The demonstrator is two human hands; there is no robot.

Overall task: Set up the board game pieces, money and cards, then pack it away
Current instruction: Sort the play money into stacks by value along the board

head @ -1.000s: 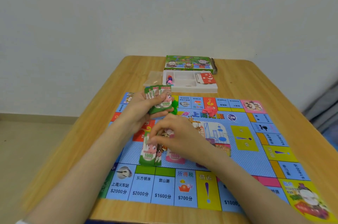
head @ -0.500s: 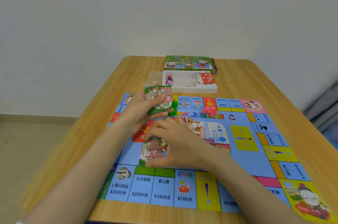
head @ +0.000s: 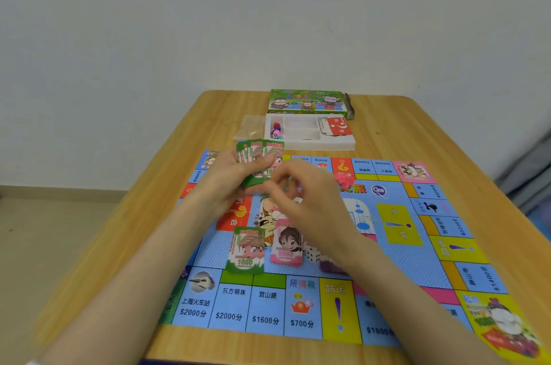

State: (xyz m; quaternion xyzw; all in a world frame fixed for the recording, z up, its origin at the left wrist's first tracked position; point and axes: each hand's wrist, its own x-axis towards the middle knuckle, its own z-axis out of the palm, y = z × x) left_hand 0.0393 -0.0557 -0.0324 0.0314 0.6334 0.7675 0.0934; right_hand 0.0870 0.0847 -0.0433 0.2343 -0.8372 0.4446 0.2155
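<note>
The blue game board [head: 387,257] lies spread on the wooden table. My left hand [head: 229,182] holds a fanned stack of green 1000 notes [head: 262,155] above the board's far left part. My right hand [head: 304,200] is raised beside that stack, its fingertips at the lower edge of the front note. On the board lie a small pile of green 1000 notes [head: 246,249] and a pile of pink 5000 notes [head: 286,245]. A white die [head: 311,254] sits just right of the pink pile, partly under my right wrist.
A white plastic tray [head: 310,142] holds small coloured pieces [head: 276,129] and red cards [head: 338,126]. Behind it is the green game box [head: 308,100], and a clear bag [head: 250,127] lies left of the tray. Red pieces [head: 346,181] lie on the board.
My right hand left a green note on the board pile and rose back to the stack in my left hand. The left hand stayed in place.
</note>
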